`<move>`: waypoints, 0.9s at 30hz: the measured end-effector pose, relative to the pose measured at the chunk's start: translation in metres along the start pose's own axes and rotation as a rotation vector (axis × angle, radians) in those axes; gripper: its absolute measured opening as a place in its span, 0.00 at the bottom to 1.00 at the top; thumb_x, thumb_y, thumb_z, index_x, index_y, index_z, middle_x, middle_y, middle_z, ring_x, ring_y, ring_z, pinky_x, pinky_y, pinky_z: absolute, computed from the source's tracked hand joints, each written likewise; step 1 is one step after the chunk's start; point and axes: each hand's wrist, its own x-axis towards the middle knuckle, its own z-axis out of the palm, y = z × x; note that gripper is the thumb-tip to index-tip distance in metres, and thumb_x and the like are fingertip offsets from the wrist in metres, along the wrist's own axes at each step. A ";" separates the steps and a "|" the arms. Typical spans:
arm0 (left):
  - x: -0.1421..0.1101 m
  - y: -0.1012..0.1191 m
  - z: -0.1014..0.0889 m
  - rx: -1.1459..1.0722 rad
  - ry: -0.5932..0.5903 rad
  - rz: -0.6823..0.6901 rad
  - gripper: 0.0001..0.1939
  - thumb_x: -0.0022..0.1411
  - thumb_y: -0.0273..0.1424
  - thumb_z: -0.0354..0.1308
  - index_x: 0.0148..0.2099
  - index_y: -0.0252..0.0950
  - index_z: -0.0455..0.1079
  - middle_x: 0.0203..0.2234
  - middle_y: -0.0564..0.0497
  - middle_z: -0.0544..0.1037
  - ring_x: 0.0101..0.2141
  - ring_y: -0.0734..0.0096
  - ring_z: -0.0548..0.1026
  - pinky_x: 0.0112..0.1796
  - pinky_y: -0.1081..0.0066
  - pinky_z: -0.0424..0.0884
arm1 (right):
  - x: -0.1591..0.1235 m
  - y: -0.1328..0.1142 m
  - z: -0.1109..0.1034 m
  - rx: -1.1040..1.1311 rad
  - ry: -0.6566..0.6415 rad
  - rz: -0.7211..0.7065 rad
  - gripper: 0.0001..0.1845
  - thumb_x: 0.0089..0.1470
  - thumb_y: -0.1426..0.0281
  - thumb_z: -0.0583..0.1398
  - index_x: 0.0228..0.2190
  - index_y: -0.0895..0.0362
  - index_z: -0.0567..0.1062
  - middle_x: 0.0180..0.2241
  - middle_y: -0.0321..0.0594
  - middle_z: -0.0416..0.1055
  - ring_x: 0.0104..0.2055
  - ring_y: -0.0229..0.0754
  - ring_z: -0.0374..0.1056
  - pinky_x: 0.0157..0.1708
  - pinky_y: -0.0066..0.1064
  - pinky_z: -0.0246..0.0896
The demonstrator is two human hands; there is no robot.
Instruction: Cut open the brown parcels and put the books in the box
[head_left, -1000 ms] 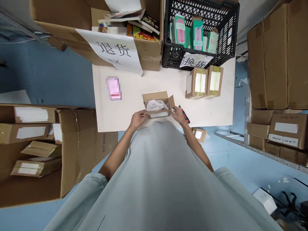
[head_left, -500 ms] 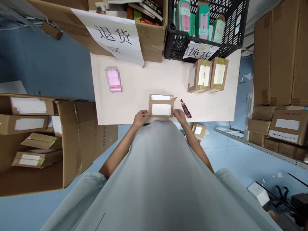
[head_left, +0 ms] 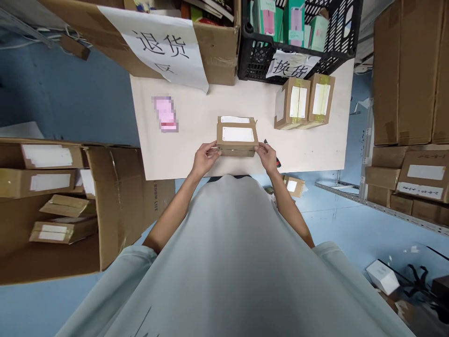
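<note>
A small cardboard box (head_left: 237,146) with white labels on its upper faces is between my two hands over the white table (head_left: 182,159). My left hand (head_left: 206,157) grips its left end near the lower corner, fingers closed against it. At the right end, my right hand (head_left: 265,156) holds the opposite corner the same way. A thin flap or strip of the box sticks up at its top right. The red and black utility knife (head_left: 278,163) lies just beyond my right hand, which hides most of it.
Two taped cardboard boxes (head_left: 298,100) stand at the back right, before a black plastic crate (head_left: 259,61) of green boxes. A large carton (head_left: 217,56) with a paper sign is at the back left. A blurred pink item (head_left: 166,113) lies on the left; an open carton (head_left: 119,201) holds parcels.
Both hands have moved the small box forward, away from my body, and its near side now shows. My right hand now covers most of the knife.
</note>
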 end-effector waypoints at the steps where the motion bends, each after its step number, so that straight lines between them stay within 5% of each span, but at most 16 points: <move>1: 0.003 0.003 -0.001 0.008 0.008 0.027 0.30 0.63 0.43 0.75 0.64 0.41 0.82 0.56 0.44 0.83 0.54 0.55 0.86 0.63 0.51 0.82 | 0.001 -0.004 0.002 -0.023 0.040 -0.015 0.31 0.60 0.43 0.70 0.46 0.57 0.84 0.50 0.53 0.87 0.55 0.56 0.84 0.63 0.48 0.78; 5: 0.008 0.010 0.001 -0.028 0.070 0.040 0.26 0.64 0.41 0.74 0.61 0.39 0.82 0.55 0.44 0.85 0.59 0.52 0.84 0.65 0.50 0.80 | 0.002 -0.018 0.009 -0.176 0.143 -0.043 0.25 0.68 0.46 0.64 0.37 0.55 0.82 0.39 0.47 0.87 0.44 0.50 0.83 0.55 0.43 0.79; 9: 0.006 0.008 0.007 -0.036 0.094 -0.079 0.26 0.63 0.34 0.73 0.62 0.37 0.78 0.57 0.41 0.85 0.56 0.53 0.86 0.62 0.51 0.82 | 0.002 -0.021 0.016 -0.397 0.106 0.022 0.19 0.71 0.55 0.62 0.37 0.56 0.84 0.41 0.47 0.88 0.46 0.51 0.84 0.54 0.40 0.77; 12: 0.000 0.007 0.010 0.085 0.083 -0.140 0.21 0.64 0.31 0.70 0.59 0.39 0.78 0.57 0.42 0.86 0.55 0.54 0.86 0.62 0.52 0.82 | 0.002 -0.018 0.023 -0.559 0.001 0.091 0.13 0.68 0.62 0.66 0.48 0.56 0.86 0.46 0.47 0.89 0.53 0.54 0.85 0.58 0.41 0.76; 15: -0.008 0.006 0.011 0.206 0.034 -0.115 0.18 0.66 0.31 0.67 0.58 0.40 0.79 0.60 0.43 0.84 0.56 0.53 0.85 0.61 0.53 0.82 | -0.001 -0.013 0.029 -0.665 -0.046 0.105 0.27 0.67 0.65 0.67 0.65 0.56 0.79 0.48 0.47 0.89 0.58 0.56 0.84 0.62 0.45 0.74; 18: -0.015 0.005 0.010 0.300 -0.032 -0.044 0.17 0.67 0.32 0.66 0.57 0.41 0.82 0.62 0.43 0.81 0.59 0.52 0.83 0.61 0.54 0.82 | -0.004 -0.007 0.029 -0.703 -0.093 0.083 0.30 0.68 0.65 0.67 0.68 0.56 0.76 0.50 0.48 0.89 0.58 0.57 0.83 0.63 0.46 0.74; 22: -0.020 0.004 0.006 0.372 -0.059 -0.010 0.16 0.71 0.35 0.64 0.57 0.41 0.84 0.63 0.43 0.80 0.55 0.54 0.83 0.61 0.55 0.82 | -0.001 0.001 0.014 -0.670 -0.166 0.009 0.25 0.74 0.59 0.63 0.65 0.57 0.79 0.52 0.50 0.88 0.56 0.56 0.83 0.62 0.44 0.75; 27: -0.021 0.006 0.001 0.389 -0.087 0.003 0.14 0.74 0.36 0.62 0.56 0.42 0.85 0.59 0.43 0.81 0.48 0.56 0.83 0.56 0.56 0.84 | 0.017 0.019 -0.028 -0.858 0.025 0.037 0.24 0.76 0.65 0.58 0.65 0.62 0.78 0.64 0.62 0.79 0.63 0.59 0.78 0.66 0.49 0.71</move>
